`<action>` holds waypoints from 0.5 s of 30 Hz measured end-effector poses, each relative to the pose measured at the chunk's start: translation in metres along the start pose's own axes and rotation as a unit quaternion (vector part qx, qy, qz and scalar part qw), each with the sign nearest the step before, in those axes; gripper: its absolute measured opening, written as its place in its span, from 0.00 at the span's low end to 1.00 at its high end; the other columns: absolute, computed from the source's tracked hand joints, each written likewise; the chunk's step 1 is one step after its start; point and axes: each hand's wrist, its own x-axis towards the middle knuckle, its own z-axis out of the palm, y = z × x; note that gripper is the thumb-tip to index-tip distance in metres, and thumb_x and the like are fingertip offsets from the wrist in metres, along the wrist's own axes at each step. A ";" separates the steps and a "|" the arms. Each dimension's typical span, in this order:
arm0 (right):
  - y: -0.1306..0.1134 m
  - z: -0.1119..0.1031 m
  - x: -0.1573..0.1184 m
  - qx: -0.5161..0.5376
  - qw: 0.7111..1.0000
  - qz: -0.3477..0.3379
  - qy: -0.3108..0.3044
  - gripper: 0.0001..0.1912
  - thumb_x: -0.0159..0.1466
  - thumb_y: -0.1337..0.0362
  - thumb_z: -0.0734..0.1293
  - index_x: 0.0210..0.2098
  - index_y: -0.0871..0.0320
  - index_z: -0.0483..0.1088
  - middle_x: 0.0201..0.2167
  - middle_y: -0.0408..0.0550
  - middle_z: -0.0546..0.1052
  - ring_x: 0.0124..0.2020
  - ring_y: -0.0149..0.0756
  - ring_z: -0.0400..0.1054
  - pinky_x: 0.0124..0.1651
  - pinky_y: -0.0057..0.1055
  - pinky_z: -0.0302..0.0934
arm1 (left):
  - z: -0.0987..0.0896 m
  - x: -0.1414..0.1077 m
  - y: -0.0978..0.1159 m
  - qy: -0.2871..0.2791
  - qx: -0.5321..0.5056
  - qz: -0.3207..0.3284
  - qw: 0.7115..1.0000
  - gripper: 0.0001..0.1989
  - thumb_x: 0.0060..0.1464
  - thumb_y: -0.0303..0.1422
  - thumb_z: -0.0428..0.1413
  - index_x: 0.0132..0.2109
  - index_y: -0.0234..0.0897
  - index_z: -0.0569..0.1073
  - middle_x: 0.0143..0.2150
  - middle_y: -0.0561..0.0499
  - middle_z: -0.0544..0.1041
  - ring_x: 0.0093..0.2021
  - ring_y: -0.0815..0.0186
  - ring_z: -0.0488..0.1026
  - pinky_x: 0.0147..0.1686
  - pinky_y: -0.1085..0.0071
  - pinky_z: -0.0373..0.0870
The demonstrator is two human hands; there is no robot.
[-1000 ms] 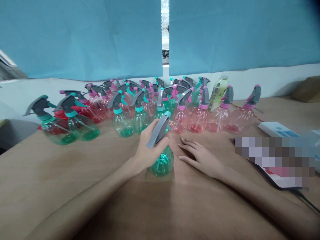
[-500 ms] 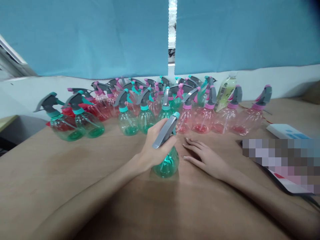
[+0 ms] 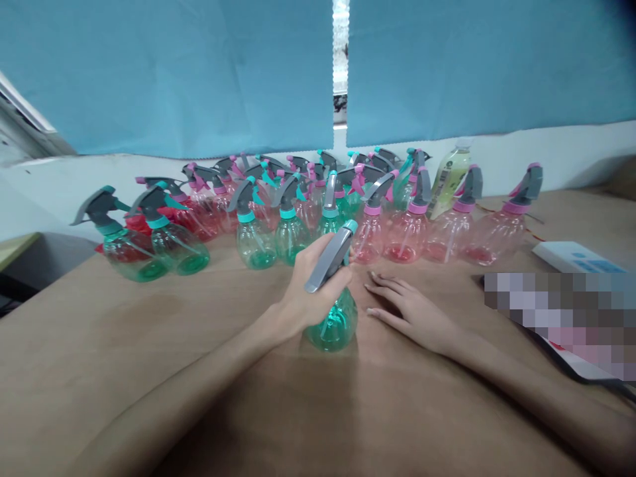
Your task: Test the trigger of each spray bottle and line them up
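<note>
Neck of green spray bottle (image 3: 336, 326) hidden, probably inside left hand (image 3: 304, 303).

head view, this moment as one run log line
left hand: gripping green sprayer by neck | right hand: open, palm down, holding nothing | beyond: other sprayers, green and pink, on table

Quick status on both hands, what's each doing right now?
Left hand: closed, holding a green spray bottle just below its grey spray head.
Right hand: open, palm down, holding nothing visible.
</note>
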 end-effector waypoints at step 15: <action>0.000 0.000 0.001 -0.003 1.000 -0.001 -0.002 0.30 0.66 0.46 0.57 0.60 0.58 0.64 0.62 0.55 0.64 0.65 0.47 0.55 0.65 0.50 0.51 | 0.009 -0.004 -0.001 0.058 0.035 -0.011 0.998 0.13 0.49 0.24 0.52 0.43 0.36 0.72 0.32 0.52 0.72 0.30 0.69 0.66 0.33 0.69 0.66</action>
